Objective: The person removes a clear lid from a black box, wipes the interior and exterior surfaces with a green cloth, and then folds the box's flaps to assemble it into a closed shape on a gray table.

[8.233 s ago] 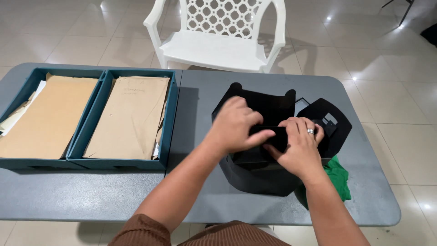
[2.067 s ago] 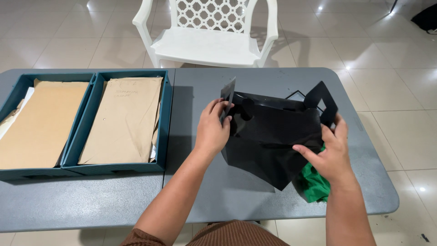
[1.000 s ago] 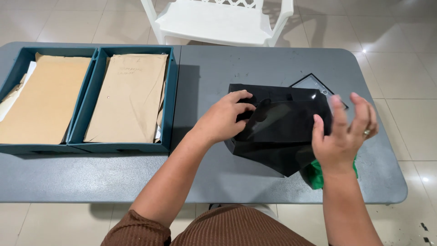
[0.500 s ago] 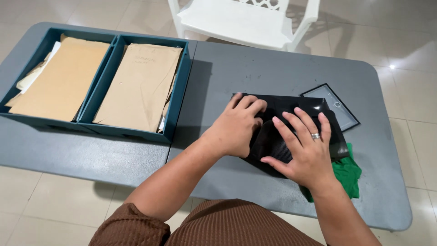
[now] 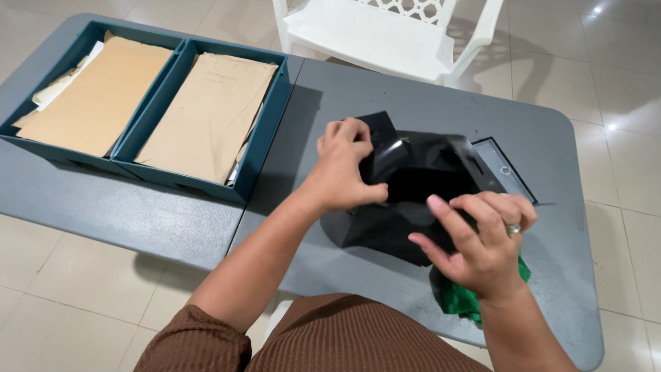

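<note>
Two blue trays [image 5: 258, 148] of brown envelopes [image 5: 206, 114] sit on the gray table [image 5: 385, 89], then the left hand [image 5: 344, 165] pinches the black bag [image 5: 420, 196] in the middle, and the right hand [image 5: 482, 248] grips its near edge over a green cloth [image 5: 458, 300].

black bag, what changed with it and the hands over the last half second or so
The black bag was pressed flat under both palms; now it is lifted and puffed up again. The left hand has curled to pinch its upper left edge, and the right hand has come off the top to grip the near right side. The green cloth, flat black frame and two teal trays of brown envelopes stayed put.
</note>
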